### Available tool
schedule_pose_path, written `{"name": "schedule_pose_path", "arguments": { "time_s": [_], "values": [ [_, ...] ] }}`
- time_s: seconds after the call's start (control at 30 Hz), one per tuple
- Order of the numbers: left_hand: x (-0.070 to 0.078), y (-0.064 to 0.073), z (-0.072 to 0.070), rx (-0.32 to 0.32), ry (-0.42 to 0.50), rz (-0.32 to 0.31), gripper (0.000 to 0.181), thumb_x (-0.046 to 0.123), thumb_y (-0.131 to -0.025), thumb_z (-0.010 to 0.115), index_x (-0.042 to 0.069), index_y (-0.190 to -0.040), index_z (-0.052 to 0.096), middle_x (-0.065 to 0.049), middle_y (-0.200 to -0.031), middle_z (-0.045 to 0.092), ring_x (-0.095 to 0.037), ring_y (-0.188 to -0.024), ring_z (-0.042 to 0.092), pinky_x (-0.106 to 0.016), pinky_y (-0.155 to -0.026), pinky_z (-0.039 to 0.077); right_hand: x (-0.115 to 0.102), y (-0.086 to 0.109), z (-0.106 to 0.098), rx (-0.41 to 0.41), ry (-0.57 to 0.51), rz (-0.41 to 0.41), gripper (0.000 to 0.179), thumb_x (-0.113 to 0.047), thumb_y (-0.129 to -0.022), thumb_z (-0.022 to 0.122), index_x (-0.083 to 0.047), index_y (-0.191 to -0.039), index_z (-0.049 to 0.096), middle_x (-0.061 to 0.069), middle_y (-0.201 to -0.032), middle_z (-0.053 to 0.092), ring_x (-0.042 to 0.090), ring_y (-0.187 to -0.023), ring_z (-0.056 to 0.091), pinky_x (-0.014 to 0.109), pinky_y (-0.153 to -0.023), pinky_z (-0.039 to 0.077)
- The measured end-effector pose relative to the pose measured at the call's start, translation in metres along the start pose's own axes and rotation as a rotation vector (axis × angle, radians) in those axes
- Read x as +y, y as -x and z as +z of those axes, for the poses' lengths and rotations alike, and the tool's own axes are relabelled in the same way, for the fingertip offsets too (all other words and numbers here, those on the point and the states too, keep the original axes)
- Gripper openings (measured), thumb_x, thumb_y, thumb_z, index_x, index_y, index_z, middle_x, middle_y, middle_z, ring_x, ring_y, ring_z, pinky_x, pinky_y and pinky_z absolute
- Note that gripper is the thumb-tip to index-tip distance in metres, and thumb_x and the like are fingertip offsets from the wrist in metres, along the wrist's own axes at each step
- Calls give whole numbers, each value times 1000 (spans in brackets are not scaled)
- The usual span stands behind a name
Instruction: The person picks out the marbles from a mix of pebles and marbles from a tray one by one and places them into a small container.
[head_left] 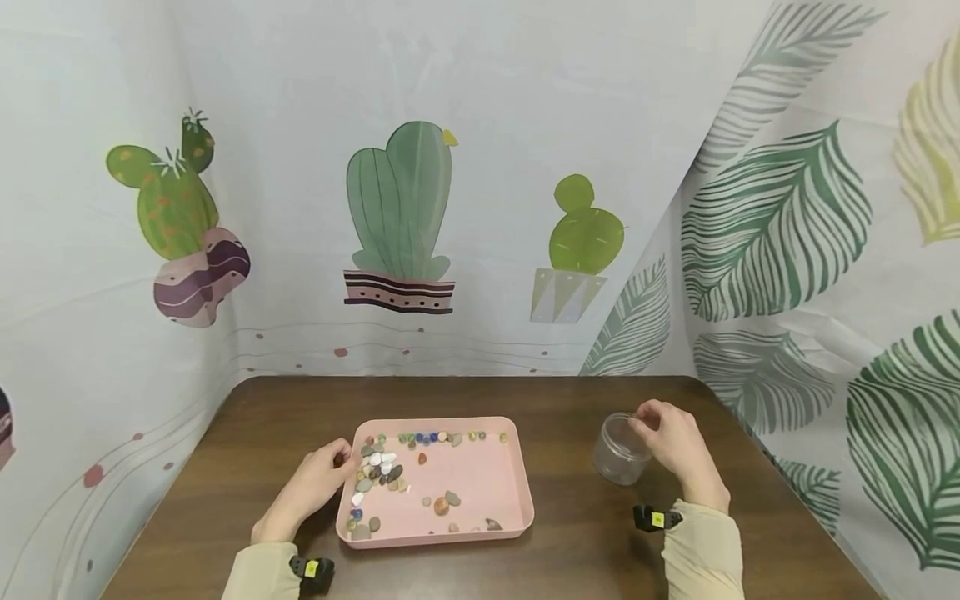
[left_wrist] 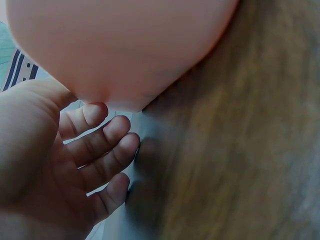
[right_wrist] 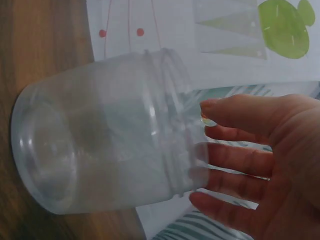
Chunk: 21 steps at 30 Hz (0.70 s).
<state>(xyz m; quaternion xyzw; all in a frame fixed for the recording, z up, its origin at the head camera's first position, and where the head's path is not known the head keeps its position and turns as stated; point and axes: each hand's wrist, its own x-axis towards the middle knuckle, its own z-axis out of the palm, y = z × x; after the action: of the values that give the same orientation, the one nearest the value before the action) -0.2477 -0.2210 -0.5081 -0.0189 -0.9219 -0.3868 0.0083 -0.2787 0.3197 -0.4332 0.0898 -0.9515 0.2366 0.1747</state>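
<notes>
Right hand [head_left: 672,442] has a marble [right_wrist: 208,121] pinched at the mouth of the jar [head_left: 619,457], which sits right of the tray [head_left: 483,471]. Best bet: center it, then let go low. Left hand [head_left: 317,478] pinches the tray's edge; a light hold avoids spills.

The head view, from the near side, looks forward and down over the table [head_left: 570,517]. Close wrist views face the tray [left_wrist: 125,45], left, and jar [right_wrist: 110,140], right, shared with it.
</notes>
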Motion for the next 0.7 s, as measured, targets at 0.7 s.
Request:
{"name": "schedule_pose_path", "arguments": {
  "time_s": [0.7],
  "values": [
    [4, 2, -2, -8, -4, -16, 13, 19, -94, 62, 12, -87, 53, 0, -69, 44, -15, -65, 44, -28, -55, 32, 5, 1, 15, -109, 11, -31, 11, -12, -81, 76, -8, -83, 66, 21, -104, 63, 44, -100, 59, 55, -85, 44]
  ]
}}
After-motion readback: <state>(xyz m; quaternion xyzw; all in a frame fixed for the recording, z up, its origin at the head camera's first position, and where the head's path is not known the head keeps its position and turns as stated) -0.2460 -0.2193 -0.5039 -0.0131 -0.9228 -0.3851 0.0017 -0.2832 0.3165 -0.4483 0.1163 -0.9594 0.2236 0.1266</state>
